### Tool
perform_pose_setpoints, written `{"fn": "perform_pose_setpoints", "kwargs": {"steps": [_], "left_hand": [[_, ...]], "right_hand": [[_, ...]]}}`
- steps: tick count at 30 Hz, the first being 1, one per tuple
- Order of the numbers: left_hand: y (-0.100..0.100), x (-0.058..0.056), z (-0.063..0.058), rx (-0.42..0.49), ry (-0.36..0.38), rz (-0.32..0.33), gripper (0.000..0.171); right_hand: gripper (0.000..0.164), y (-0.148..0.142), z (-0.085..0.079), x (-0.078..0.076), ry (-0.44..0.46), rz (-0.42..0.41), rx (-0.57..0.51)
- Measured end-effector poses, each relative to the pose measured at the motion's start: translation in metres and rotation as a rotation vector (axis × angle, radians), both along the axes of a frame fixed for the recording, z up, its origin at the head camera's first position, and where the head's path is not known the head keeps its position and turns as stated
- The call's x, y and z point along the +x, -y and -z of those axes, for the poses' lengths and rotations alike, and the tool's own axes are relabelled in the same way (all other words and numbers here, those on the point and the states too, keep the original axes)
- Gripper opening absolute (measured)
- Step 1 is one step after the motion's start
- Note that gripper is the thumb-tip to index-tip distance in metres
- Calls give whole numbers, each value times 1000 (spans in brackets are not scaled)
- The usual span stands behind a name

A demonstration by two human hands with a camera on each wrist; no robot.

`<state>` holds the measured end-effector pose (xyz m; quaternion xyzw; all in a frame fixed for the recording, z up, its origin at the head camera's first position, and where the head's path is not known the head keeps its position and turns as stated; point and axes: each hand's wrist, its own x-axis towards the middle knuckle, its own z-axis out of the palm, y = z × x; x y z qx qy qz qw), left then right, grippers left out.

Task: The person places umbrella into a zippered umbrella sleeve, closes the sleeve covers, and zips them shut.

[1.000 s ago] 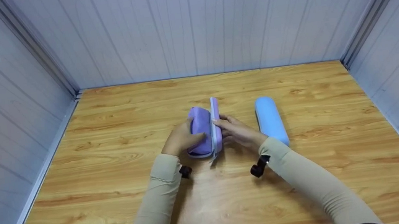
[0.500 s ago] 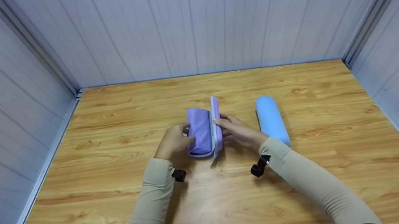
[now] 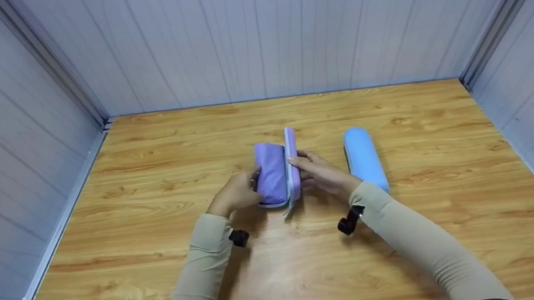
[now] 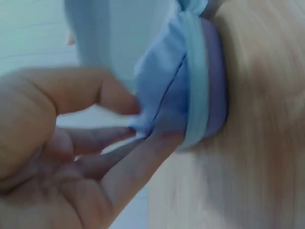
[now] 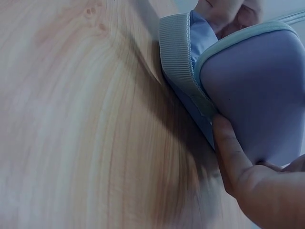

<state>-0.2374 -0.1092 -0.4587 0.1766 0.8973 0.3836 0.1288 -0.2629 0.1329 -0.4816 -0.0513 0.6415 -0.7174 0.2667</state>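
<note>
An open purple zip case (image 3: pixel 295 180) lies in the middle of the table, its lid raised upright on the right side. Purple cloth (image 3: pixel 271 172) bulges in its left half; whether it is lining or a loose piece I cannot tell. My left hand (image 3: pixel 237 193) is at the cloth's left edge. In the left wrist view, the thumb and fingers pinch that cloth (image 4: pixel 162 76) beside the pale zip rim. My right hand (image 3: pixel 321 172) holds the raised lid (image 5: pixel 252 90), thumb at its rim and fingers behind it. A zip tail hangs at the case's near end.
A closed blue case (image 3: pixel 365 157) lies to the right, close beside my right wrist. Panelled walls (image 3: pixel 251 33) enclose the wooden table (image 3: pixel 284 282) at the back and both sides.
My left hand has drawn back left from over the cloth to its left edge, uncovering more of the cloth. My right hand keeps its hold on the lid.
</note>
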Motion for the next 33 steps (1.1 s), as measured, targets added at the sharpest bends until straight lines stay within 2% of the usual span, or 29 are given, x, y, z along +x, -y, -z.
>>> {"fn": "perform_pose_setpoints", "kwargs": {"steps": [4,6,12,20,28,33], "left_hand": [[5,2,-1,34,84,33,83],[7,3,-3,19,94,47,84],[8,1,-9,-87,35,69,77],[3,1,-11,-114,7,-18,63],[-10,3,-5,-190,-150,-53,46],[-13,3,-3,-243,-166,-62,36]], "right_hand": [[77,0,1,0,12,-1,-8],[78,0,1,0,14,-7,-8],[80,0,1,-1,4,-1,-4],[80,0,0,-1,-1,-2,4],[81,0,-2,0,25,12,39],[88,4,-3,1,10,34,117]]}}
